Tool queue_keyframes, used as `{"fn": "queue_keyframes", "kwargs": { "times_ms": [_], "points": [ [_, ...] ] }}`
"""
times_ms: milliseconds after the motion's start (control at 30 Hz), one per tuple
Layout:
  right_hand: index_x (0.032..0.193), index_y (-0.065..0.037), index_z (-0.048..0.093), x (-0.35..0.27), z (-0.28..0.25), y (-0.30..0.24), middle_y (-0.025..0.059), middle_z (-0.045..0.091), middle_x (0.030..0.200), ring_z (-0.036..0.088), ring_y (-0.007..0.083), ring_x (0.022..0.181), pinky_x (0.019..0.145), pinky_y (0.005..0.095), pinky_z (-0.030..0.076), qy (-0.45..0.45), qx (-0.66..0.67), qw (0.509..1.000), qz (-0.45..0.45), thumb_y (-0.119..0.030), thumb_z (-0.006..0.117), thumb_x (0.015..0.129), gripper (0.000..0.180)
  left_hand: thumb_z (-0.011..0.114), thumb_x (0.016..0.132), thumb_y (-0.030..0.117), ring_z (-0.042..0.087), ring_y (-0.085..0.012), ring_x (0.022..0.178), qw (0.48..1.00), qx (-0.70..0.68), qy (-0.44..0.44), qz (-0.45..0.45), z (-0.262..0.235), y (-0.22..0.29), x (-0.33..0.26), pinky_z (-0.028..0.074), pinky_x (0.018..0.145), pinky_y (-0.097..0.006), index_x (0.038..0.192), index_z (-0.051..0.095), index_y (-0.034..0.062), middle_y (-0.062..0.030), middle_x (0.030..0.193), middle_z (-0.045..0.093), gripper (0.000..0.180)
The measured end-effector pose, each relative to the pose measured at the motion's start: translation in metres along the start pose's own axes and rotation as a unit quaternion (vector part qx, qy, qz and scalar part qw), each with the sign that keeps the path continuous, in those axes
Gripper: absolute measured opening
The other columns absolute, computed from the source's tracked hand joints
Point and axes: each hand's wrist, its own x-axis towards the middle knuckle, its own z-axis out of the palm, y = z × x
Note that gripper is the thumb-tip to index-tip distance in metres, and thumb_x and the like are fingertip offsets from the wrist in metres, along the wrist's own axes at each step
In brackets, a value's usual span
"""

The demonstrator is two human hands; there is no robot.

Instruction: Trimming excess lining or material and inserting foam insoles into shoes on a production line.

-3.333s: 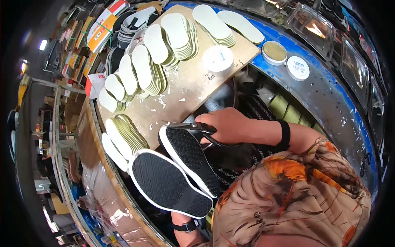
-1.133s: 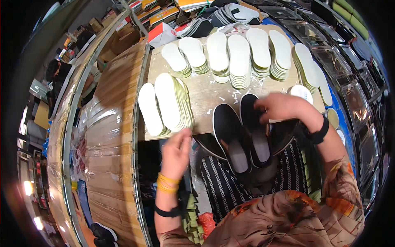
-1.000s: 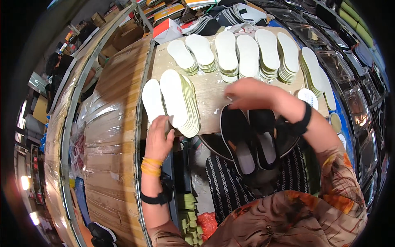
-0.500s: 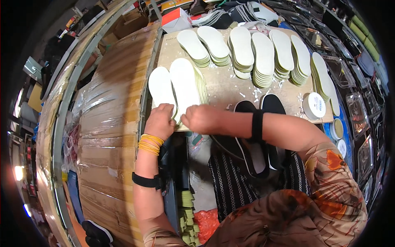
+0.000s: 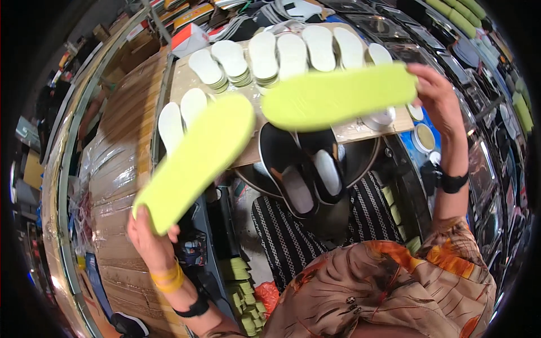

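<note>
The left hand [image 5: 147, 239] gripped one yellow-green insole [image 5: 197, 159], the right hand [image 5: 437, 93] another insole [image 5: 338, 96], hands well apart above two black shoes [image 5: 304, 169] beside the worktop [image 5: 349, 130].

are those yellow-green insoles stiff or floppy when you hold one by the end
Probably fairly stiff and light: the insole in the left hand stays nearly straight though pinched only at its end. The other insole, held by the right hand, barely sags.
</note>
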Motion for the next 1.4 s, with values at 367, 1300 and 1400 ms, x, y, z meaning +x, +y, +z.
{"fn": "queue_keyframes", "kwargs": {
  "times_ms": [367,1300,1400],
  "points": [
    [0.094,-0.004,0.062,-0.112,-0.017,0.029,0.0077,0.062,0.083,0.060,0.0155,0.065,0.059,0.0234,0.048,-0.104,-0.315,0.928,-0.171,-0.006,0.054,0.076,0.020,0.051,0.087,0.019,0.056,-0.0157,0.046,0.885,0.432,-0.168,0.050,0.100,-0.001,-0.113,0.043,0.040,-0.028,0.079,0.055,-0.0007,-0.0081,0.058,0.056,0.021],
    [0.092,-0.008,0.049,-0.097,0.055,0.109,0.0023,0.051,0.083,0.052,0.0140,0.069,0.057,0.0256,0.042,-0.291,-0.377,0.714,-0.513,-0.017,0.050,0.074,0.020,0.047,0.075,0.010,0.055,-0.0263,0.096,0.568,0.586,-0.461,0.348,0.146,-0.089,-0.064,0.044,0.082,-0.035,0.100,0.056,0.0017,-0.0118,0.098,0.057,0.028],
    [0.093,-0.007,0.050,-0.095,0.048,0.114,0.0028,0.051,0.083,0.052,0.0150,0.068,0.056,0.0258,0.043,-0.331,-0.333,0.733,-0.491,-0.016,0.050,0.074,0.021,0.048,0.074,0.007,0.057,-0.0253,0.089,0.616,0.519,-0.531,0.264,0.141,-0.085,-0.041,0.045,0.079,-0.034,0.096,0.058,0.0040,-0.0112,0.092,0.058,0.025]
  ]
}}
